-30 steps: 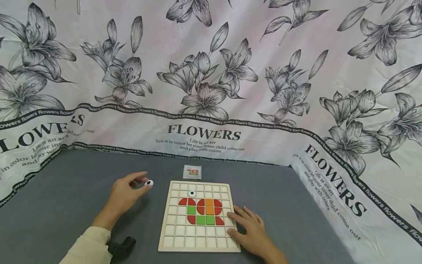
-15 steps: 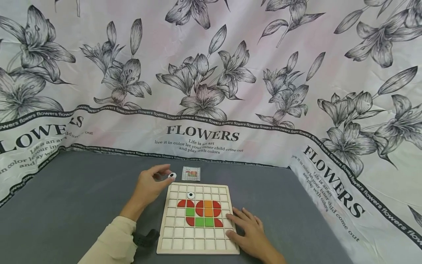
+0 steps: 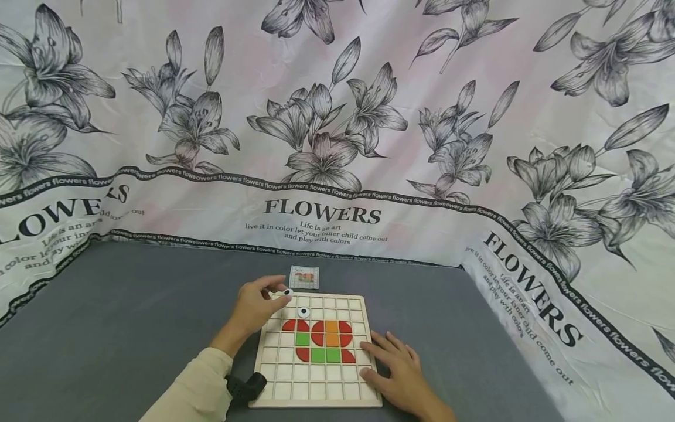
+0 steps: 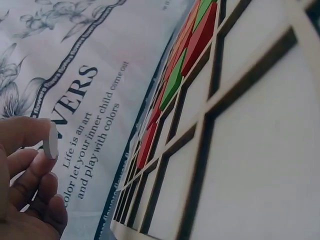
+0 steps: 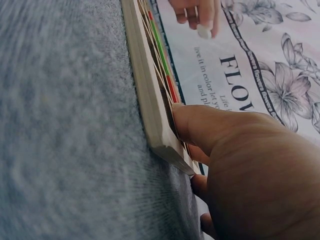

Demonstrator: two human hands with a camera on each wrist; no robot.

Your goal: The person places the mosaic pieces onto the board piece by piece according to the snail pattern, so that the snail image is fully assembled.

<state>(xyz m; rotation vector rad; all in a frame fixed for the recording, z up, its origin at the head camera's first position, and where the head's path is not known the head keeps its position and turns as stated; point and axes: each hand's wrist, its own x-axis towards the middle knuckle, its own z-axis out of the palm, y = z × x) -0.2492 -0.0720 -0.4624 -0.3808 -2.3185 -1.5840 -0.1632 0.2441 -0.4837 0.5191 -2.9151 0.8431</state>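
Observation:
My left hand (image 3: 250, 313) pinches a round white eye piece (image 3: 287, 292) with a black dot between thumb and finger, above the upper left corner of a wooden grid board (image 3: 332, 391). In the left wrist view this eye piece (image 4: 52, 140) shows edge-on, apart from the board. A matching eye disc (image 3: 303, 312) lies on the board. Below it, red pieces (image 3: 317, 334), green squares (image 3: 318, 355) and orange pieces (image 3: 332, 334) fill some cells. My right hand (image 3: 398, 372) rests on the board's right edge; in the right wrist view its thumb (image 5: 192, 120) touches the rim.
Just beyond the board lies a small picture card (image 3: 304, 277) printed with a similar coloured figure on a grid. A dark grey cloth (image 3: 132, 328) covers the table. Behind stands a flower-printed curtain (image 3: 327, 217). A black strap device (image 3: 248, 387) sits at my left wrist.
My left hand has carried the eye piece rightward from beside the board to over its upper left corner. The right hand stays at the board's edge.

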